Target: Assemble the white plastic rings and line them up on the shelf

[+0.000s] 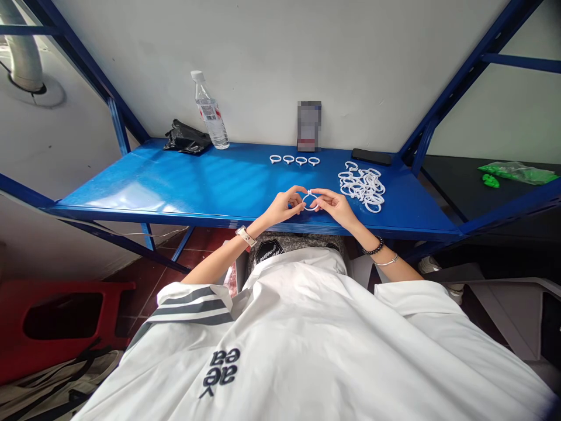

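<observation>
Between my two hands I hold a white plastic ring (pixel 304 207) above the front edge of the blue table (pixel 210 193). My left hand (pixel 286 206) pinches the ring's left side, fingers curled. On the other side, my right hand (pixel 333 206) grips it with thumb and fingertips near its top and right. A small knob or clasp shows at the top of the ring. To the right of my right hand lies a loose pile of similar white rings (pixel 363 186). Several more white rings (pixel 301 161) sit in a row farther back.
A clear water bottle (pixel 213 117) and a crumpled black plastic bag (pixel 186 139) stand at the back left. A pixelated upright box (pixel 309 126) leans near the wall. A black phone (pixel 371 156) lies behind the pile. Blue metal posts (pixel 421 134) frame the table; a red stool (pixel 61 286) is at lower left.
</observation>
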A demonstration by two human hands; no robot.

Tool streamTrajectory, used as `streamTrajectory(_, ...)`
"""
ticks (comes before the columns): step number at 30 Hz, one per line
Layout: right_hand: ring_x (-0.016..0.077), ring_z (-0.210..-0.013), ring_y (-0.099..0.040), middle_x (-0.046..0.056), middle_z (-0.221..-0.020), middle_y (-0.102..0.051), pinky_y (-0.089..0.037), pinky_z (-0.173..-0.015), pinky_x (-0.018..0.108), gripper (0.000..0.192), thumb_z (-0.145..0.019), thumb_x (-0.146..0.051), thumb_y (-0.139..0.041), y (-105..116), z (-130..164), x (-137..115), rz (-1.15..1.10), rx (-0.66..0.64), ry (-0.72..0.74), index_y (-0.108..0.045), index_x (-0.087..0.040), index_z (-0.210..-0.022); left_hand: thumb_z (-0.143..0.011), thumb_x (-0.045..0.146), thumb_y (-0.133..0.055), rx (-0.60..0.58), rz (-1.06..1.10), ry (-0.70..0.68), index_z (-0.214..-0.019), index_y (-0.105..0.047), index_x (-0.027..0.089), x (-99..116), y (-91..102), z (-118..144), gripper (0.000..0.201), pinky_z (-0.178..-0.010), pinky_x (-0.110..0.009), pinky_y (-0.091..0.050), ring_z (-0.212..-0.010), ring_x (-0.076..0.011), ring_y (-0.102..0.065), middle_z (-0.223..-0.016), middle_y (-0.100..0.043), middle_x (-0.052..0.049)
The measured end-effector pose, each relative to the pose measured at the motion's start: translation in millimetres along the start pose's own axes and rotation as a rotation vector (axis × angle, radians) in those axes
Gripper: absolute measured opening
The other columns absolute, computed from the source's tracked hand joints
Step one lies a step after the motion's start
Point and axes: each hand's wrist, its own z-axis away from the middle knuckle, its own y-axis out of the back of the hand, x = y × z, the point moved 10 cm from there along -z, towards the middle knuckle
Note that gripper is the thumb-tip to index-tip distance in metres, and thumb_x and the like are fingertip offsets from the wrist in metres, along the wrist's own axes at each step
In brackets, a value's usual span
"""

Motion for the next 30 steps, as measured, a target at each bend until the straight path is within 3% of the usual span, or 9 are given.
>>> streamTrajectory(30,0.0172,-0.067,-0.067,0.006,-0.098,-0.074,-0.060,-0.076,0.039,0.042,-0.085,-0.044,-0.068,0.9,-0.6,-3.7,0.002,-0.004,0.030,-0.069,-0.025,-0.122,-0.096,0.049,-0.052,0.024,-0.005,-0.023,-0.113,-0.048,0.018,2.7,1.6,0.3,0.036,-0.057,-0.023,-0.050,-0.060,-0.0142,-0.066,-0.072,-0.067,-0.001)
